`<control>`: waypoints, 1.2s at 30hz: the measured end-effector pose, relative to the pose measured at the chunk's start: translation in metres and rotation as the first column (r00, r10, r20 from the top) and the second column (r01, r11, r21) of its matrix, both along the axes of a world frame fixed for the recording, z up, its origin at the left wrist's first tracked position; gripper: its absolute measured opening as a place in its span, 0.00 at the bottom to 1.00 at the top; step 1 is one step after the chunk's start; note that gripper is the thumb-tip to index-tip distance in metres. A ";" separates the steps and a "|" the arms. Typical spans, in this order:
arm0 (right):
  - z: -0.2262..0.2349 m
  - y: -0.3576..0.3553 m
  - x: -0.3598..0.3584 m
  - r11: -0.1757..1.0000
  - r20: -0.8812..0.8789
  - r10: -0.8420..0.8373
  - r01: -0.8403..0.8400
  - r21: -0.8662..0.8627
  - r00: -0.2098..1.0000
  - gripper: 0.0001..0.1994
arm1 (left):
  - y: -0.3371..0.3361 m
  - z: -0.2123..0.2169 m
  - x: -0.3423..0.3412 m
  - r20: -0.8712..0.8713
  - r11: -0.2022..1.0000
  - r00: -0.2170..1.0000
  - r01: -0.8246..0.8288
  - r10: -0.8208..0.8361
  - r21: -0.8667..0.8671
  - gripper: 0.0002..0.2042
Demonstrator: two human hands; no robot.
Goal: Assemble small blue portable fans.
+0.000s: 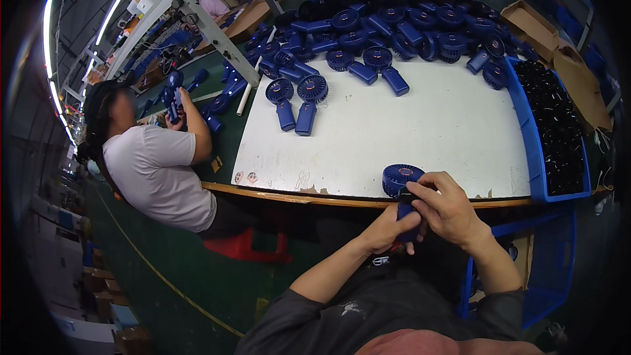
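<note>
Dark-blue plastic handheld fan [398, 179] is in our two hands, its round, ribbed head over the front edge of the table and its smooth handle nearer to our body. Our left hand [384, 231] is closed around this handle, with the thumb lying along it. Our right hand [448, 209] has its fingers bent in and nearly together at the neck, where something black shows; we cannot tell whether they pinch it, because the fingers cover it.

Beyond our hands lies the white, flat, scuffed tabletop [407, 128], its wooden edge chipped. On it, farther to the left, two similar blue fans [305, 119] lie side by side, and behind them a dense heap of blue fans [394, 23] covers the far side. At the right, a blue plastic crate [530, 138] holds small, glossy black pieces [555, 125], beside opened brown cardboard [531, 29]. A white metal post [213, 33] stands partly between us and a co-worker in a pale shirt [154, 158].
</note>
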State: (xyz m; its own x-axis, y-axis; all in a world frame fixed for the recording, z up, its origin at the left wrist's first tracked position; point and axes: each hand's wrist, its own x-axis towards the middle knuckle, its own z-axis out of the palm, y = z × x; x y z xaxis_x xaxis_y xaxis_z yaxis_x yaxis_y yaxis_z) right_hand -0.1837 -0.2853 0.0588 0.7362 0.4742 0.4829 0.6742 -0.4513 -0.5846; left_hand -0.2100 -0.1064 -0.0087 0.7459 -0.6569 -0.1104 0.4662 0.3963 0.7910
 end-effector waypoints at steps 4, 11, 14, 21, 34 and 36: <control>-0.005 0.006 -0.003 0.999 0.000 -0.020 0.020 -0.032 1.000 0.16 | 0.000 -0.002 -0.003 -0.071 0.995 0.994 -0.086 0.083 -0.049 0.32; -0.005 0.005 -0.006 0.999 -0.090 -0.030 0.027 -0.031 0.996 0.19 | -0.002 -0.013 0.000 -0.104 0.989 0.991 -0.096 0.084 -0.117 0.35; 0.003 0.014 -0.015 0.991 0.020 -0.065 0.067 -0.116 0.998 0.22 | -0.012 0.001 -0.001 -0.199 0.955 0.944 -0.284 0.262 -0.090 0.31; -0.030 0.027 -0.038 0.964 0.096 -0.267 0.265 0.034 0.959 0.33 | -0.012 0.001 -0.003 0.271 0.930 0.930 -0.306 0.248 0.202 0.31; -0.220 -0.174 -0.172 0.385 -0.519 -0.754 0.911 0.146 0.402 0.22 | 0.144 0.019 0.181 0.853 -0.172 0.383 -0.924 -0.356 0.343 0.36; -0.293 -0.223 -0.210 0.343 -0.506 -0.809 0.939 0.005 0.298 0.22 | 0.148 0.016 0.197 0.764 -0.296 0.557 -0.827 -0.326 0.477 0.37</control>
State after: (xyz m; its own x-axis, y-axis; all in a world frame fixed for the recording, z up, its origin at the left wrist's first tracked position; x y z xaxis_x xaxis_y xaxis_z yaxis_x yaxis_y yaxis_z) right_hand -0.3937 -0.5085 -0.2339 0.7469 -0.6633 0.0458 -0.3223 -0.4215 -0.8476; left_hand -0.0130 0.0416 0.0075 0.9514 0.0506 0.3039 -0.0123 -0.9794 0.2014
